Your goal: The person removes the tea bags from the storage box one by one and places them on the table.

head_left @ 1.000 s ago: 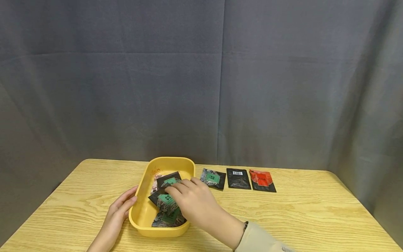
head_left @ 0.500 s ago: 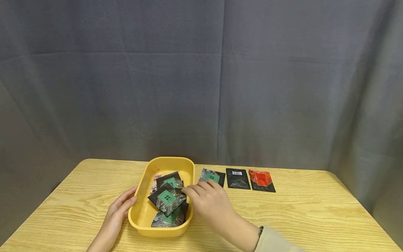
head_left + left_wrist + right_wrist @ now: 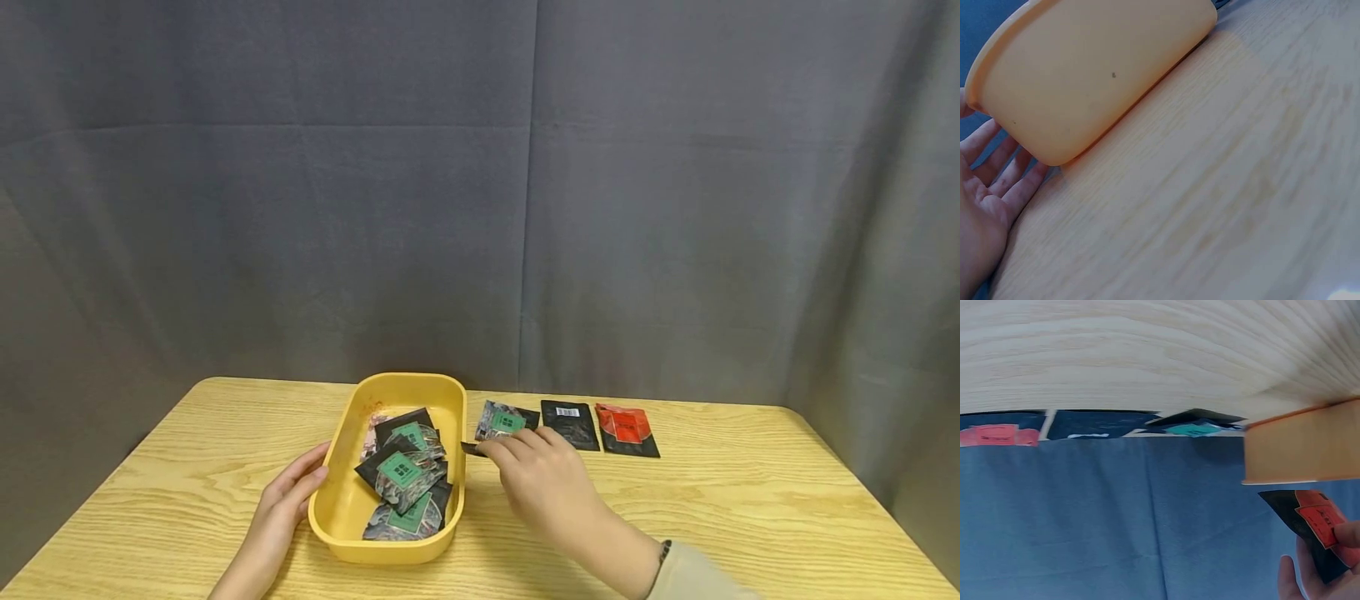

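Just past the right rim of a yellow plastic bin (image 3: 330,533), my right hand (image 3: 551,483) pinches a small sachet. Only its dark corner shows in the head view; in the right wrist view the sachet (image 3: 1317,522) is black and red, with the thumb on its red label. My left hand (image 3: 277,508) rests along the bin's left side, its fingers fairly straight against the outer wall in the left wrist view. Several black sachets with green labels (image 3: 400,469) lie overlapping in the bin. A pinkish sachet (image 3: 373,433) is partly covered beneath them.
A row of sachets lies on the wooden table (image 3: 735,517) right of the bin: a green-labelled sachet (image 3: 507,421), a black sachet (image 3: 570,425) with a white barcode, and a red-and-black sachet (image 3: 628,431). A grey curtain (image 3: 420,208) hangs behind.
My right hand has drawn back from over the bin's contents, rightward across the rim, with the sachet between its fingers. The left hand has stayed on the bin.
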A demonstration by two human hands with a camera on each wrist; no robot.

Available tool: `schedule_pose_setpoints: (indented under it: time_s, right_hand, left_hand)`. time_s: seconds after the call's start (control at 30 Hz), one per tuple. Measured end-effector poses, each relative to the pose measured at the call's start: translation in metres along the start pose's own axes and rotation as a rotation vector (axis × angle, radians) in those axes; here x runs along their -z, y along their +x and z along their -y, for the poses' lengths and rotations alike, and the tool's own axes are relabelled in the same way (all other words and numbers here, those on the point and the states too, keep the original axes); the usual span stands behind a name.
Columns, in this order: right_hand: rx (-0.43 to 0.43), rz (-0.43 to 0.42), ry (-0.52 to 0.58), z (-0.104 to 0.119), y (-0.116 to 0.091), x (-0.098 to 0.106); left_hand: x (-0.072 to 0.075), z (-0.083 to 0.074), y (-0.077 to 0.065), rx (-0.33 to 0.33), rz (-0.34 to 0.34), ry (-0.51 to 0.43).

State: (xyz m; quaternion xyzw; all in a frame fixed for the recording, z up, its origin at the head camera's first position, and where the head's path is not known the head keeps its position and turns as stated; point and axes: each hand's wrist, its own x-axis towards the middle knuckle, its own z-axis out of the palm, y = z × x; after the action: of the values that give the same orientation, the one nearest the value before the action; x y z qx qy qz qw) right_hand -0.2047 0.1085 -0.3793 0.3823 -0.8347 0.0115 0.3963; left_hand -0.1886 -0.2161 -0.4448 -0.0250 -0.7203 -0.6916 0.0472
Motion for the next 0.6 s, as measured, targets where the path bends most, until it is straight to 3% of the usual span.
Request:
schedule_pose_setpoints:
  time_s: [0.37,0.6]
  right_hand:
    - [0.089,0.017,-0.060,-0.029,-0.021,0.000]
    - [0.087,0.026,-0.078,-0.049,-0.032,0.004]
  left_hand:
    - [-0.001,-0.001,0.000,0.011,-0.003,-0.004]
    - [-0.001,-0.001,0.000,0.016,-0.017,-0.001]
